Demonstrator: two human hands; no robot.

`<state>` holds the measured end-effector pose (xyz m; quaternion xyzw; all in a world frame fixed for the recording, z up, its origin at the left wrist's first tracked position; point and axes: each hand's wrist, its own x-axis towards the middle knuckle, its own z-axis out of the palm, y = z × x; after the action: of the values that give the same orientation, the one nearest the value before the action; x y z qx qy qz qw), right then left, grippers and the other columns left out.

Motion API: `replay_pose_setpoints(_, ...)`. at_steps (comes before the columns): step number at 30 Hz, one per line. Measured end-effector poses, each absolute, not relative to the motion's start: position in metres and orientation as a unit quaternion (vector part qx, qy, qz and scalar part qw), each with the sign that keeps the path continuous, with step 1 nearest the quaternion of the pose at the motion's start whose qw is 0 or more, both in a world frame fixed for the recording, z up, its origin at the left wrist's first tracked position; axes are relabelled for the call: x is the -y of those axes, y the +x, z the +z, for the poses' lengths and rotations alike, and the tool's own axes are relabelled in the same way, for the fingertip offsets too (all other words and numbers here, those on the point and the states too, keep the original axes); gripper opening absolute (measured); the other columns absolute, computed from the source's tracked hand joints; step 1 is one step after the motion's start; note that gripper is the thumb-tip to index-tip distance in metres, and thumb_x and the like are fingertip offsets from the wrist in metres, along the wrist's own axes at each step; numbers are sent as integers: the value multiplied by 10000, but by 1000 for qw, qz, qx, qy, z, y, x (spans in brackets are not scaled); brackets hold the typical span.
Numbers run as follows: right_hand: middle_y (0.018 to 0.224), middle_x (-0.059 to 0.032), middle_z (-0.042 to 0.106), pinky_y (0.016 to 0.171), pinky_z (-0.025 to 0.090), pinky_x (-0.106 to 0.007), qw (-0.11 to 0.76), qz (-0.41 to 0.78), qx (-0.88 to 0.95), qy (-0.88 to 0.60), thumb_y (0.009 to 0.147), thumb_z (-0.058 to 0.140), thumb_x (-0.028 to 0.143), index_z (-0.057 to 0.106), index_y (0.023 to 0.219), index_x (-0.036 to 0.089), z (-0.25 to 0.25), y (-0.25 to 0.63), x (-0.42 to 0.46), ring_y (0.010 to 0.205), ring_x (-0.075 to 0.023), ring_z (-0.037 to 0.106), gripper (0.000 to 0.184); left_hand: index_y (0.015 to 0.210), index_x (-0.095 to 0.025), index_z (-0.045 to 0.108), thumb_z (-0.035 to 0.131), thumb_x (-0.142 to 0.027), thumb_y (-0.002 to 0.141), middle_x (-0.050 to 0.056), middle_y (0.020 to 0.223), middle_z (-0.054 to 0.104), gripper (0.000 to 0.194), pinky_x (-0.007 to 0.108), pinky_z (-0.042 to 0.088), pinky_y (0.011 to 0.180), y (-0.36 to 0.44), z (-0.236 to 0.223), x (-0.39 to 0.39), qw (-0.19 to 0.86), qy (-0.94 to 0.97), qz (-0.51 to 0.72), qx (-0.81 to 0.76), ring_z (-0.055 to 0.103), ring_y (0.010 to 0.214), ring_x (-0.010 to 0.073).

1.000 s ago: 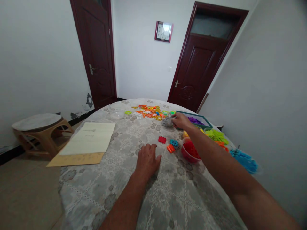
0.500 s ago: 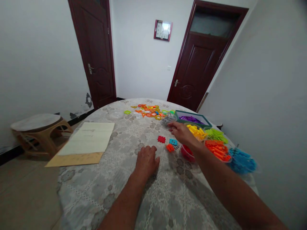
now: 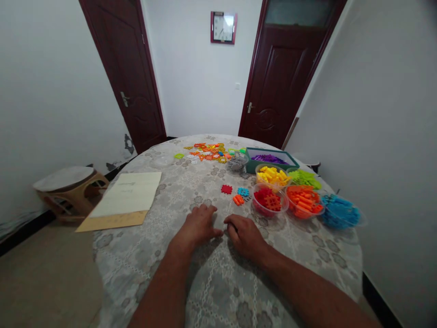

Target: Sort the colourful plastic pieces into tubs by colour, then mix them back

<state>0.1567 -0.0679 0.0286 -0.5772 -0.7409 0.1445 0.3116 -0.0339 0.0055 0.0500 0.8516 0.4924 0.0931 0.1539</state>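
Observation:
On the tablecloth, my left hand [image 3: 200, 223] lies palm down, thumb apart from its loosely bent fingers, holding nothing that shows. Close to its right, my right hand [image 3: 245, 234] has its fingers curled in with the thumb; whatever they hold, if anything, is hidden. Beyond the hands sit a red square notched piece [image 3: 226, 189], a blue square piece [image 3: 243, 192] and orange pieces [image 3: 238, 200], with small dark grey pieces [image 3: 247, 199] beside them. A clear bowl of red pieces [image 3: 269, 202] is the nearest bowl to my right hand.
Bowls of orange [image 3: 303, 202], blue [image 3: 341, 212], yellow [image 3: 273, 175], green [image 3: 304, 179] and grey pieces [image 3: 236, 160] stand at the right and back. Behind them is a green-edged box [image 3: 251, 167] with purple pieces. Mixed pieces [image 3: 210, 152] lie at the back; paper sheets [image 3: 124, 193] at left.
My right hand has come back from the grey bowl, past the red bowl, to the table beside my left hand. My left hand has barely moved. The view has tilted down slightly.

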Motion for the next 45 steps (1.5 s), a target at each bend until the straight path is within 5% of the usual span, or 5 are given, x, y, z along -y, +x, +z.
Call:
replay_pose_setpoints(6,990,-69,793,888,509,-291,342,191,720,-573,934,521,132,751,1062,190,20,160,62,920,-204,731,269,1046,-222,727,821,-344,724,136,1129,712,357,404,513,930,-33,54,-4,155,844,72,-508,668,1088,336)
replay_pose_setpoints(24,1042,-89,777,903,499,-298,338,220,739,-540,974,570,174,759,1089,170,24,160,62,979,-202,713,222,856,-215,714,685,-367,819,-13,791,688,159,265,431,689,-57,81,-12,377,814,62,-439,609,767,172)
replay_pose_setpoints(30,1009,-66,785,891,500,-289,339,234,729,-547,960,560,150,770,1050,192,20,158,57,949,-193,717,232,884,-202,652,697,-469,859,-43,611,592,272,246,429,539,-19,104,-69,396,735,257,-487,554,526,131)
replay_pose_setpoints(35,1028,-63,781,892,507,-289,332,237,731,-547,968,563,181,769,1078,203,17,157,58,959,-196,725,234,978,-165,626,727,-315,839,-13,719,631,228,325,606,650,50,108,-143,434,655,412,-461,669,606,149)
replay_pose_setpoints(45,1000,-41,770,849,517,-309,306,229,740,-554,933,601,190,745,1056,264,3,152,55,913,-216,722,203,1201,-156,636,617,-188,911,110,1094,723,293,369,605,842,122,119,-241,304,728,393,-472,728,875,189)
